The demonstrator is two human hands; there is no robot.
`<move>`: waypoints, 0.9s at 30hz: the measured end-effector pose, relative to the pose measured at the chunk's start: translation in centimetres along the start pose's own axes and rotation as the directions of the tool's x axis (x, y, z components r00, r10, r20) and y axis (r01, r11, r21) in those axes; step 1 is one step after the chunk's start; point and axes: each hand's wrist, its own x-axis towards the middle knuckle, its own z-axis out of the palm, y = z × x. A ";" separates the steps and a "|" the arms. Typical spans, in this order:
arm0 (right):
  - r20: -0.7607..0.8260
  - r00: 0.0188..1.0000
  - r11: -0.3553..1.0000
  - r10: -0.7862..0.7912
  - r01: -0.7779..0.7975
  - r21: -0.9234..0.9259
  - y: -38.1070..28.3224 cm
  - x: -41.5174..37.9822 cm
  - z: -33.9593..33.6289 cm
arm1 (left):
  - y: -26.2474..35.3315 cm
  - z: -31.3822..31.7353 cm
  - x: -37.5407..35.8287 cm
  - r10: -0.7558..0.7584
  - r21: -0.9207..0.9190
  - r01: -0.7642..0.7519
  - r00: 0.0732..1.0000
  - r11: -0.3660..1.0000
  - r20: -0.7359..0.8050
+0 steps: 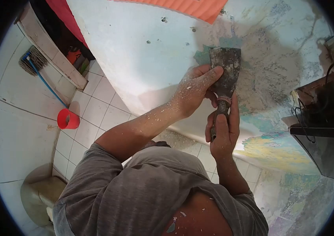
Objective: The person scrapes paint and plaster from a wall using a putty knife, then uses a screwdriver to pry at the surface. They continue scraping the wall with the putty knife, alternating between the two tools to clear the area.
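Note:
A worn paint scraper [226,69] with a wide, stained blade is held up in front of the wall [167,51], blade pointing away from me. My right hand [224,133] is wrapped round its dark handle. At the blade's left edge, my left hand [192,90] pinches the metal, thumb on the near face and the other fingers partly hidden behind. White flakes and dust cover my left hand and forearm. Beyond the blade, the wall shows bare grey plaster and patches of green paint.
A red bucket [68,119] stands on the tiled floor [96,100] at left, near a blue-handled brush [33,61]. Orange corrugated material [198,8] hangs at the top. A dark box-like unit with loose cables [320,145] juts out at right.

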 end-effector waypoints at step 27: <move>0.065 0.998 1.000 -0.006 0.005 0.017 -1.3 -0.4 0.2 | 0.6 0.1 0.0 0.016 0.006 -0.016 1.000 1.000 -0.024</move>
